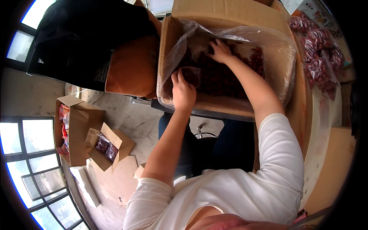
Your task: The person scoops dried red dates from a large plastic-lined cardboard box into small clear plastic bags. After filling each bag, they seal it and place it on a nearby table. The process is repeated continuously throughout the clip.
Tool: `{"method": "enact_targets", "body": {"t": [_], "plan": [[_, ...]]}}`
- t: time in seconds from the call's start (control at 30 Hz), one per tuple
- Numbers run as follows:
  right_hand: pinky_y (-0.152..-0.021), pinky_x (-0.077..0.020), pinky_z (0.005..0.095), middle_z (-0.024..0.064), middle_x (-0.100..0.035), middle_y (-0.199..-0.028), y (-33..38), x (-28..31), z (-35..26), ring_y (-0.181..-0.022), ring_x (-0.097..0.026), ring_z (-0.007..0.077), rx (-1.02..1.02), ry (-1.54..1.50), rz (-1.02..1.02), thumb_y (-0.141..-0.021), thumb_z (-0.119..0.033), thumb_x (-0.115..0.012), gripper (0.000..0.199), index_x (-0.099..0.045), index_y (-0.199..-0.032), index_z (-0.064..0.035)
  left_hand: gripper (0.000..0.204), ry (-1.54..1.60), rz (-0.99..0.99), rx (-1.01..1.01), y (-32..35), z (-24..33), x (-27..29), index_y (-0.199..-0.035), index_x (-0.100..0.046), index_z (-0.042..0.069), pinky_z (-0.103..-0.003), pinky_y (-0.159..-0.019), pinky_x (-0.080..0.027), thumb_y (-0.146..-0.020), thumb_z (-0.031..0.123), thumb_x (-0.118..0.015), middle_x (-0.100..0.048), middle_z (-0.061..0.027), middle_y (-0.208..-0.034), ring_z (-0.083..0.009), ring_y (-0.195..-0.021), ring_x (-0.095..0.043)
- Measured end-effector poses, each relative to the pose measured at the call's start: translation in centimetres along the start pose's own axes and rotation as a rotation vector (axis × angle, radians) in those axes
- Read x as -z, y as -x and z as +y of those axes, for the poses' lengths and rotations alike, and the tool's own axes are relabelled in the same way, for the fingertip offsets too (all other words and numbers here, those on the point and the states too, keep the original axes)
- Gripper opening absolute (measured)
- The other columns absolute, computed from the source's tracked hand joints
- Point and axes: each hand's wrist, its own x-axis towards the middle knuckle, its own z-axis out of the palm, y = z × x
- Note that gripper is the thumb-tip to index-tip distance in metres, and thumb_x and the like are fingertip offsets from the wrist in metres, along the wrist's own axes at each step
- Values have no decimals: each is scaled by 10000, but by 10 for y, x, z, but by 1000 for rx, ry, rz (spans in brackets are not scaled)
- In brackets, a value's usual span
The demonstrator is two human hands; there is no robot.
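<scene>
A large cardboard box [230, 9] lined with see-through plastic film [278, 50] stands in front of me, with many small dark red fruits [222, 78] that look like dried dates inside. At the box's near left, my left hand [184, 92] is closed on the edge of a small see-through plastic bag [191, 74]; dark red shows through it. My right hand [220, 51] reaches to the far side of the fruit. Its fingers are spread over the pile, and I see nothing gripped in them.
Several filled bags of red fruit [320, 53] lie on the right. Left of the box are a black thing [76, 46] and a brown cushion-like surface [132, 67]. On the floor at left stand a carton of colourful packages [78, 130] and a smaller open carton [120, 143] holding filled bags.
</scene>
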Motion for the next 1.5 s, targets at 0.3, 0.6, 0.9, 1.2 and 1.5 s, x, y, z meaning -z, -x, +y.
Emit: {"method": "enact_targets", "body": {"t": [0.3, 0.6, 0.9, 1.2, 1.5], "plan": [[-1039, -341, 543, 177, -387, -1411, -14, -23, 16, -1298, -376, 372, -173, 20, 66, -827, -484, -642, 710, -390, -1403, -156, 550, 30, 16, 32, 0, 3, 3, -1300, -438, -26, -483, -850, -497, -754, -13, -503, -460, -228, -1248, -445, -1056, -540], [-1015, -373, 480, 165, -487, -1299, 56, -4, 5, -1266, -413, 349, 107, -10, -317, -857, -453, -611, 487, -591, -1230, -139, 551, -26, 6, -23, -1, 2, -1, -1303, -417, -35, -478, -833, -512, -762, -20, -518, -431, -232, -1310, -448, -1035, -566], [-1034, -393, 477, 157, -425, -1413, -35, -32, -64, -1279, -436, 368, 346, -257, 31, -787, -151, -599, 494, -550, -1272, -78, 531, -30, -1, 15, -1, 1, -1, -1290, -451, -38, -451, -869, -492, -763, -14, -506, -462, -225, -1249, -412, -1041, -557], [-1040, -390, 456, 225, -472, -1363, -66, -34, -117, -1253, -461, 389, 158, -326, 72, -878, -296, -510, 489, -512, -1290, -34, 547, -45, -11, 33, -1, 2, 2, -1306, -430, -28, -458, -852, -496, -764, -14, -503, -449, -221, -1275, -420, -1048, -553], [-965, -452, 511, 229, -549, -1288, -121, -69, -81, -1176, -536, 419, 266, -371, -66, -846, -254, -510, 423, -600, -1203, -44, 554, -46, -42, 2, -4, 3, -3, -1304, -422, -36, -457, -860, -504, -760, -17, -522, -438, -226, -1302, -435, -1086, -542]]}}
